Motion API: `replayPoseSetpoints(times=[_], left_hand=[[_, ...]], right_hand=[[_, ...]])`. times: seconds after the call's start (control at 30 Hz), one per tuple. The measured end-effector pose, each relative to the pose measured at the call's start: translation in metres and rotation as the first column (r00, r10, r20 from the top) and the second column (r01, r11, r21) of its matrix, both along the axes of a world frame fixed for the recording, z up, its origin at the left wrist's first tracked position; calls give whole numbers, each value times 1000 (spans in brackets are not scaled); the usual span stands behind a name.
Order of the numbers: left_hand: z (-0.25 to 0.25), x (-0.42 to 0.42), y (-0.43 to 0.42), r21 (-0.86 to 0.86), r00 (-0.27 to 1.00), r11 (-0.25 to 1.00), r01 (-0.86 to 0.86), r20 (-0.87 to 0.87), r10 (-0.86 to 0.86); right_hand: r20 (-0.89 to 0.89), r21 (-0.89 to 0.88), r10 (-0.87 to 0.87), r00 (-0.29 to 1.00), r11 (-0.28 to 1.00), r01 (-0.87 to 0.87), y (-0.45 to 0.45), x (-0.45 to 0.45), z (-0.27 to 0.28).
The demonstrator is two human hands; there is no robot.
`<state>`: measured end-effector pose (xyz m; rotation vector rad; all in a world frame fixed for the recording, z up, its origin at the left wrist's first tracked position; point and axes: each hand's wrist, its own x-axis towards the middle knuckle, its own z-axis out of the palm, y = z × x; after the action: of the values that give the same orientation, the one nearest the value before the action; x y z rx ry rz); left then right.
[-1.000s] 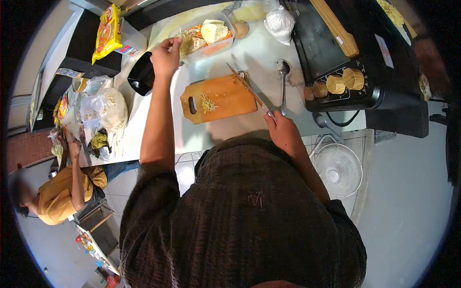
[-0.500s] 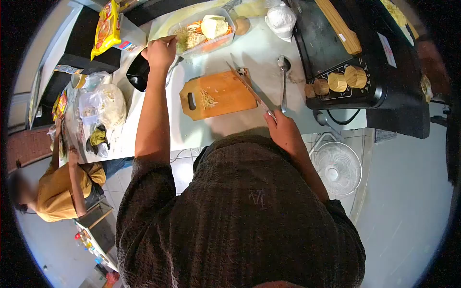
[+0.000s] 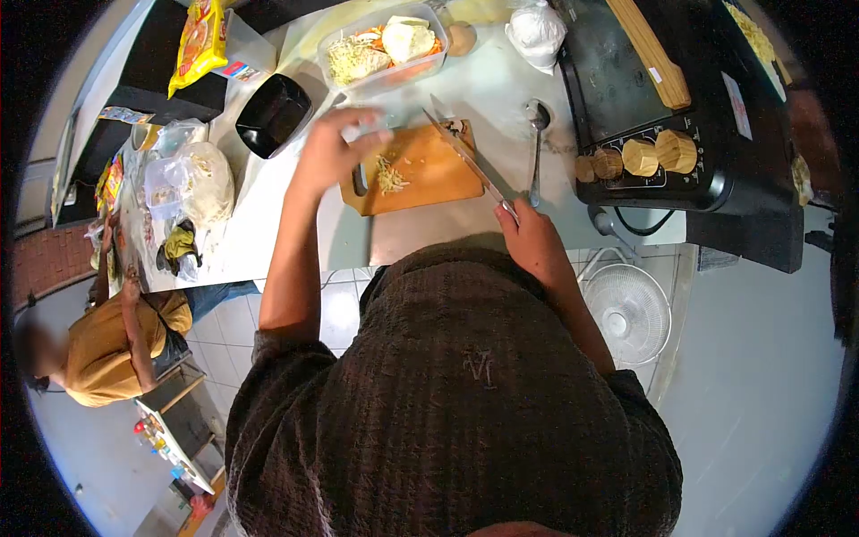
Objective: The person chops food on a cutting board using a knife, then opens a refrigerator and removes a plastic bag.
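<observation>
The right hand (image 3: 535, 240) has a closed grip, with its fingers wrapped round the handle of a long, thin metal knife (image 3: 474, 168); the knife slants across the right side of a flat orange-brown wooden board (image 3: 438, 174); I cannot tell if the blade touches the wood. The left hand (image 3: 333, 154) is blurry; its grip is open, with the fingers apart, and I can see nothing in it; it is up over the far left corner of the board. A small pile of pale cut strips (image 3: 390, 176) sits on the board, between the board's handle hole and the knife; a clear plastic box (image 3: 385, 88) of pale and orange bits is beyond the board; a shiny black square bowl (image 3: 274, 115) is left of the left hand; a silver metal spoon (image 3: 537, 154) lies right of the knife on the white tabletop (image 3: 492, 94).
</observation>
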<state>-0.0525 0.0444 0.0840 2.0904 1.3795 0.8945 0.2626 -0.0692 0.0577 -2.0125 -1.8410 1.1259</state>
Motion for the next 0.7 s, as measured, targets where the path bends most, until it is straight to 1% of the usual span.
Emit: replayPoseSetpoints(times=[0.03,0.07,0.1,0.13,0.2,0.27,0.33,0.47,0.53,0.67,0.7], left_hand=[[-7,1,-10,-5,1000,1000,-1,0,1],[-13,1,-20,-62,981,992,110,-155,-118],[-19,2,-29,-134,924,969,208,-298,-240],[-26,3,-39,-137,924,969,206,-300,-239],[-34,9,-54,-78,924,989,124,-354,-143],[-34,13,-59,-101,923,990,103,-360,-132],[-39,14,-61,-28,927,998,51,-370,-58],[-46,11,-61,-17,923,998,67,-380,-68],[-42,16,-62,41,910,998,52,-414,-31],[-55,23,-61,72,888,996,60,-459,-20],[-59,24,-61,80,869,996,36,-495,8]], right_hand=[[-21,14,-8,1000,1000,8,0,0,-2],[-43,28,-14,999,999,16,0,0,-3],[-45,25,-12,999,1000,13,1,-1,-2],[-25,21,-6,1000,1000,7,1,-2,1],[-5,17,-2,1000,1000,2,3,-3,1],[-20,39,23,1000,999,-22,3,-3,0],[-26,41,25,999,999,-24,4,-3,-2],[-24,16,13,1000,1000,-13,5,-3,-4],[-21,2,7,1000,1000,-7,5,-5,4],[5,5,13,1000,1000,-13,3,-5,1],[4,5,11,1000,1000,-11,3,-5,0]])
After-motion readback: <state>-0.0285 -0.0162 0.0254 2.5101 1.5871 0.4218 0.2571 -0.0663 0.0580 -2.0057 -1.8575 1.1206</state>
